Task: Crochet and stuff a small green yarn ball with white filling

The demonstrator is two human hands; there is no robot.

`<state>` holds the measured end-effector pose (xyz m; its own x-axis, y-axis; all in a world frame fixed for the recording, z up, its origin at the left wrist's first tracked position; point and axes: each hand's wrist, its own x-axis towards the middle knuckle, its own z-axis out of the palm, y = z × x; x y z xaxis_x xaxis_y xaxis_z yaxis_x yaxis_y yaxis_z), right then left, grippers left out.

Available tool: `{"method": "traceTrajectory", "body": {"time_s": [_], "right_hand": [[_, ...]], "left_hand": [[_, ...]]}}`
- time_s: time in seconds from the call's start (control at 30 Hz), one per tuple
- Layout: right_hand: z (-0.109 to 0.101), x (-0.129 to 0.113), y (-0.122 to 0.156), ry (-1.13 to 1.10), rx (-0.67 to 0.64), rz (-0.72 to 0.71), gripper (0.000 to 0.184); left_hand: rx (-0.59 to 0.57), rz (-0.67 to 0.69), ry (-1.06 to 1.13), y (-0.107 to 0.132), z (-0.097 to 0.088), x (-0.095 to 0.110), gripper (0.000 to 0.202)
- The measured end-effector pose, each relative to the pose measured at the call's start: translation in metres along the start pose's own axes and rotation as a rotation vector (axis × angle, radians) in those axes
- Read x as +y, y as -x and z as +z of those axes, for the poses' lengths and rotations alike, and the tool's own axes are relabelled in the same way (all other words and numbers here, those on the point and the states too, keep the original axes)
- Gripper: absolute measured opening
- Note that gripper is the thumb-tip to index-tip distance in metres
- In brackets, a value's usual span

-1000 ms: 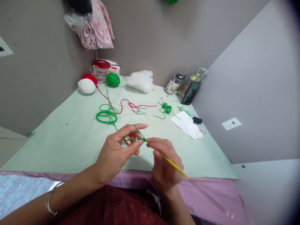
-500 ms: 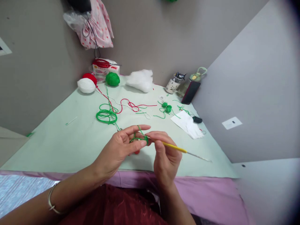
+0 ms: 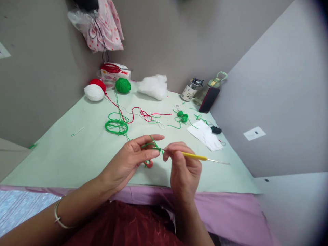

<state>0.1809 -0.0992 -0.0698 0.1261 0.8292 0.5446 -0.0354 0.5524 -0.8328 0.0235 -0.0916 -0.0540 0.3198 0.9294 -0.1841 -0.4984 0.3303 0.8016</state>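
Note:
My left hand (image 3: 132, 160) is held over the near part of the pale green table (image 3: 77, 153), with green yarn (image 3: 151, 146) looped over its index finger and pinched between its fingertips. My right hand (image 3: 183, 167) grips a yellow-handled crochet hook (image 3: 194, 156), its tip pointing left into the green loop. The green strand runs back to a loose coil of green yarn (image 3: 116, 125). Under my left fingers lies a small orange-red tool (image 3: 148, 164), partly hidden.
At the back stand a white yarn ball (image 3: 94, 92), a red ball (image 3: 98, 83), a green ball (image 3: 123, 85), a box (image 3: 111, 72) and white stuffing (image 3: 153, 87). Small green crochet pieces (image 3: 182, 117), white paper (image 3: 205, 136), a jar (image 3: 189, 91) and a dark phone (image 3: 208, 100) sit right.
The right hand turned the hook from pointing down-right to lying nearly level, and drew slightly right. The loop on my left finger tightened around the hook tip.

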Motion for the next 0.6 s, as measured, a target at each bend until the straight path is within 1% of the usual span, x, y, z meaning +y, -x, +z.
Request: {"method": "traceTrajectory", "body": {"time_s": [0.1,0.27,0.4,0.5,0.6], "right_hand": [[0.0021,0.0014,0.0011,0.034,-0.046,0.003,0.019],[-0.0009,0.0011,0.0013,0.031,-0.052,0.042,0.02],[-0.0025,0.0008,0.0008,0.017,-0.068,0.053,0.02],[-0.0021,0.0018,0.0013,-0.018,-0.05,0.065,0.02],[-0.0026,0.0035,0.001,-0.132,-0.034,0.102,0.019]], "left_hand": [[-0.018,0.033,-0.091,0.0015,0.0013,-0.0018,0.037],[0.019,0.093,-0.16,0.0036,-0.001,-0.0024,0.033],[0.017,0.118,-0.187,0.0049,-0.0008,-0.0003,0.037],[0.04,0.126,-0.161,0.0046,0.0007,0.0012,0.029],[0.055,0.129,-0.137,0.0036,0.0008,0.0015,0.02]]}}
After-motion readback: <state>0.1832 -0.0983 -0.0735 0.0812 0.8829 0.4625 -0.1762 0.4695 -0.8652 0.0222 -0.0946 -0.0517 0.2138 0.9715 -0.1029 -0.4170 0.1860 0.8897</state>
